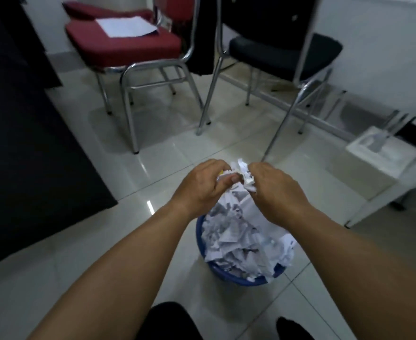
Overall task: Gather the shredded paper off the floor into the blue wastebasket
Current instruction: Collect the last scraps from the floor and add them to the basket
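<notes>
The blue wastebasket stands on the tiled floor in front of me, heaped with white shredded paper. Above its far side, both hands meet over the pile. My left hand has its fingers curled round a clump of scraps. My right hand pinches more scraps beside it; a white tuft sticks up between the two hands. Most of the basket's far rim is hidden by my forearms and the paper.
A red chair with a white sheet on its seat stands ahead left, a black chair ahead right, both on chrome legs. A dark panel fills the left. A white box sits at right. My dark-clothed knees are below.
</notes>
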